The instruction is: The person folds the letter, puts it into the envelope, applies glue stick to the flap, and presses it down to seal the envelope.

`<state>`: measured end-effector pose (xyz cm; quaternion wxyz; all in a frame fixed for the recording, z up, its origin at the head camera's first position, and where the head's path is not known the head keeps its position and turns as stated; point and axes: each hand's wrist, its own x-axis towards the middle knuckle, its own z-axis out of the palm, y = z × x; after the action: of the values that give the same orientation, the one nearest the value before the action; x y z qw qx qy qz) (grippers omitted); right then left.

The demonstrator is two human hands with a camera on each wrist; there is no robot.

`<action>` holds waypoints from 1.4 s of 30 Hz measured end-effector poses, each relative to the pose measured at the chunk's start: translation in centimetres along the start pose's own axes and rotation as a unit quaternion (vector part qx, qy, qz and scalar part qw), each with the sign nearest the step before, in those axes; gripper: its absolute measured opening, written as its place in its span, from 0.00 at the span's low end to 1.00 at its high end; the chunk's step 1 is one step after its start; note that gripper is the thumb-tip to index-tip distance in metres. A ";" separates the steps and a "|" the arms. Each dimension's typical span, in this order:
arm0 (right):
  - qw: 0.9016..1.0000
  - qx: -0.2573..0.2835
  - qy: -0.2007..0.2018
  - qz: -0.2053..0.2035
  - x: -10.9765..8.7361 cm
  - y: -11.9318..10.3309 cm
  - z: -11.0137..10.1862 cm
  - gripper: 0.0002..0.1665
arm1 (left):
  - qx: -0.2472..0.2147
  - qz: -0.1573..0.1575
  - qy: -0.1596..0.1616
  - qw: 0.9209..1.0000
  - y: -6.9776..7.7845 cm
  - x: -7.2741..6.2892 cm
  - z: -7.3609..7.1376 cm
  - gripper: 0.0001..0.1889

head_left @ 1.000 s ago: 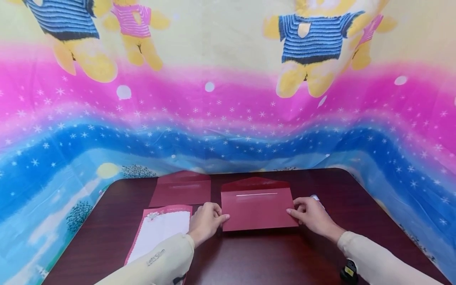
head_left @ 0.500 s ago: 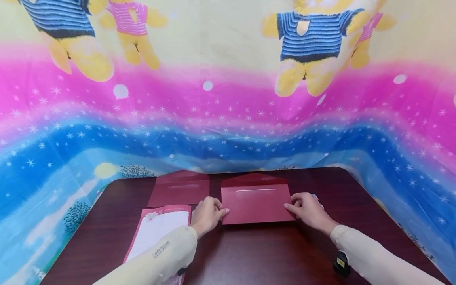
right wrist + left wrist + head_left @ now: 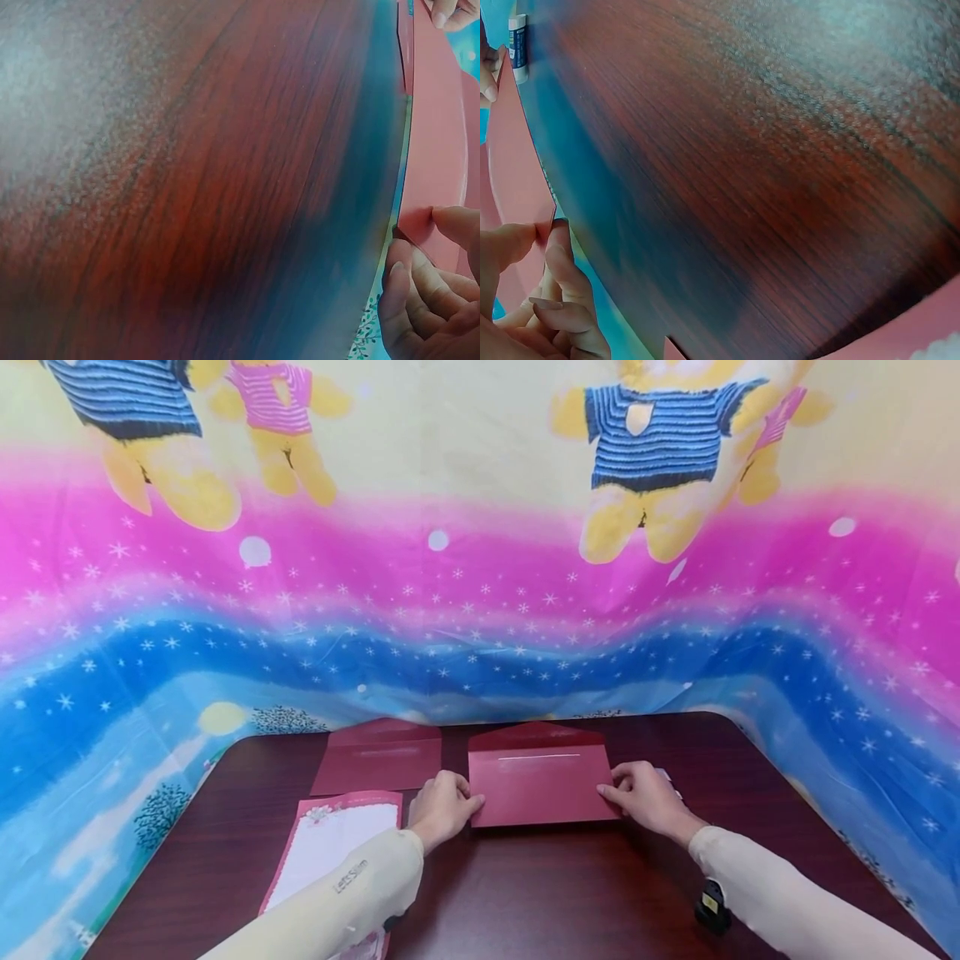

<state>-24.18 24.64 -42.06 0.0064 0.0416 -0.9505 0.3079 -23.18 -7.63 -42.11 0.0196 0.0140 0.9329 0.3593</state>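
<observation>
In the head view a dark red envelope [image 3: 540, 787] is held up close over the table, its pointed flap [image 3: 536, 733] unfolded toward the far side. My left hand [image 3: 444, 806] pinches its left edge between thumb and fingers, and my right hand [image 3: 651, 795] pinches the right edge the same way. The left wrist view shows thumb and fingertips on a lower corner of the envelope [image 3: 521, 157]. From the right wrist, the thumb presses the face of the envelope [image 3: 433, 120] with the fingers behind it.
Left of my hands lies a flat second red envelope [image 3: 378, 768], its flap unfolded too. A red-bordered sheet of letter paper [image 3: 341, 839] sits nearer, partly under my left sleeve. A glue stick [image 3: 517, 49] lies beyond my right hand. A printed cloth [image 3: 480, 610] hangs behind the table.
Both hands have moved the envelope a little away from me, toward the far edge, then slightly right. The second envelope and the letter paper have stayed in place.
</observation>
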 end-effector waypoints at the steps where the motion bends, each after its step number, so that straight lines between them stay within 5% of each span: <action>1: 1.000 -0.001 -0.001 0.004 0.0 0.0 0.0 0.22 | 0.000 0.001 -0.002 1.000 0.0 0.0 0.0 0.11; 10: 0.999 -0.002 -0.038 0.008 -0.4 -0.1 0.1 0.18 | 0.022 0.010 -0.016 1.000 0.1 -0.2 0.0 0.15; 19: 0.996 -0.023 -0.079 0.024 -1.1 -0.2 1.2 0.18 | 0.057 0.011 -0.092 0.994 -0.1 -1.5 -0.3 0.20; 25: 0.993 -0.045 -0.103 0.043 -1.8 -0.7 1.4 0.17 | 0.075 0.014 -0.115 0.990 -0.3 -1.9 -0.3 0.18; 42: 0.991 -0.095 -0.087 0.023 -2.4 -0.8 1.8 0.17 | 0.175 0.068 -0.066 0.980 -0.6 -1.7 0.5 0.20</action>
<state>-21.70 23.14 -43.10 -0.0796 0.0459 -0.9729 0.2120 -21.44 -7.79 -42.81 0.0537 0.1047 0.9748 0.1895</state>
